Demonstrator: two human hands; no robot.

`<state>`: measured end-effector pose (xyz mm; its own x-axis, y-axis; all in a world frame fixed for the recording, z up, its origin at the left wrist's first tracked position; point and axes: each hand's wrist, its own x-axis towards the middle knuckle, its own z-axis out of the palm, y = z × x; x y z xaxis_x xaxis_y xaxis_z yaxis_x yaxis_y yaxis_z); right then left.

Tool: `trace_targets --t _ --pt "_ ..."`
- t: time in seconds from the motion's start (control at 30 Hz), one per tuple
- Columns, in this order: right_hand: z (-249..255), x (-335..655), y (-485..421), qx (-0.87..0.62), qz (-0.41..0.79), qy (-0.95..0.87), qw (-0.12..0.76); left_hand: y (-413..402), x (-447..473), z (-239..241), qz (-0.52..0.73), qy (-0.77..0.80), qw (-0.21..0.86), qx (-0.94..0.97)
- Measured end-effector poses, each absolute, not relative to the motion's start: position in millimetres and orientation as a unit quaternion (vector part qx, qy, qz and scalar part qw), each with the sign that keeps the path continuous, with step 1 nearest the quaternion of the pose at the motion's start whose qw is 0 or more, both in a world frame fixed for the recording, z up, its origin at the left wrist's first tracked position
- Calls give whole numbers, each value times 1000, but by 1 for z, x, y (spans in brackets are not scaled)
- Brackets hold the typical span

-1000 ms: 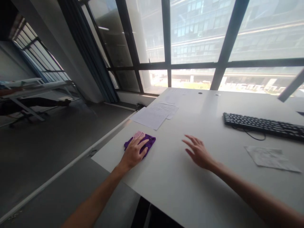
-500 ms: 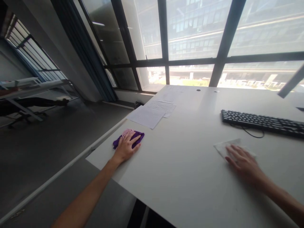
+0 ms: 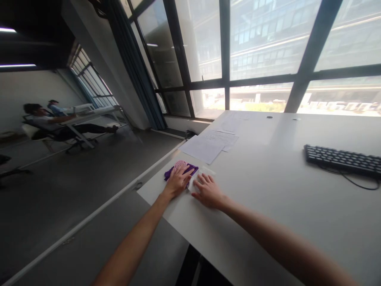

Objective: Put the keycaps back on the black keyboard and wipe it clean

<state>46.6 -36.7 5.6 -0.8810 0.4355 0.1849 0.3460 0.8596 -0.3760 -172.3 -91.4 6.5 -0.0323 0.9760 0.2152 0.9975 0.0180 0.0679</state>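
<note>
Near the left corner of the white desk (image 3: 253, 230), my left hand (image 3: 177, 182) lies flat with fingers spread on a crumpled purple cloth (image 3: 169, 173). A pink piece with a ring pattern (image 3: 180, 164) shows at the cloth's far side, partly under my fingers. Right beside it, my right hand (image 3: 208, 191) presses down with outstretched fingers on a thin white wipe (image 3: 208, 171). Most of the wipe is hidden beneath that hand. Its left edge meets the purple cloth.
Sheets of paper (image 3: 202, 147) lie on the desk beyond my hands, along its left edge. A black keyboard (image 3: 342, 159) with a cable sits at the right. Windows rise behind the desk. Two people sit at a table (image 3: 89, 115) far left.
My right hand has slid the white wipe left across the desk, up beside my left hand. The left hand stays on the purple cloth. The view has turned left.
</note>
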Motion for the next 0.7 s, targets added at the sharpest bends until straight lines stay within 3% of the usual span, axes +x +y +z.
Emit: trace_targets --t 0.2,0.4,0.5,0.7 --pt "13 85 -28 -188 166 -954 167 -94 -176 9 -118 -692 71 -709" --pt "19 208 10 -249 135 -935 213 -80 -142 21 -158 -605 138 -768" --pt "7 295 46 -381 103 -878 270 -57 -89 28 -186 -561 104 -800" --pt "-21 484 118 -611 10 -676 412 43 45 15 -226 -533 -67 -813"
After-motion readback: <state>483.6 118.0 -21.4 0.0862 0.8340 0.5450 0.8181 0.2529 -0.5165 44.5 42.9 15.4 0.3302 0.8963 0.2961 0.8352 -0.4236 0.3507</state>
